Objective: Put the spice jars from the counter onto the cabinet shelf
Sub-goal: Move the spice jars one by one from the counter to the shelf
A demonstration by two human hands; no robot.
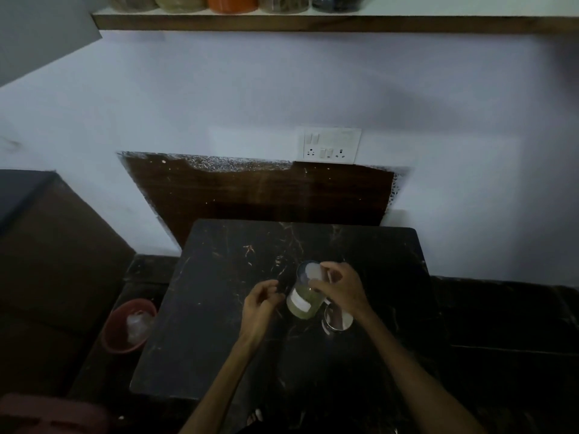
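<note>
A clear spice jar (302, 300) with pale green powder and a white label stands tilted on the dark marble counter (219, 308). My right hand (340, 288) grips it near the top, by its pale lid. My left hand (260, 303) hovers just left of the jar, fingers curled and apart, holding nothing. A round shiny metal piece (336, 319) lies on the counter under my right wrist. High above, the wooden shelf (313, 22) carries several jars, among them an orange one (232, 2).
A switch and socket plate (331, 145) is on the white wall above a brown wooden panel (260, 195). A red bin (130, 325) sits on the floor left of the counter, next to a dark sofa (53, 261).
</note>
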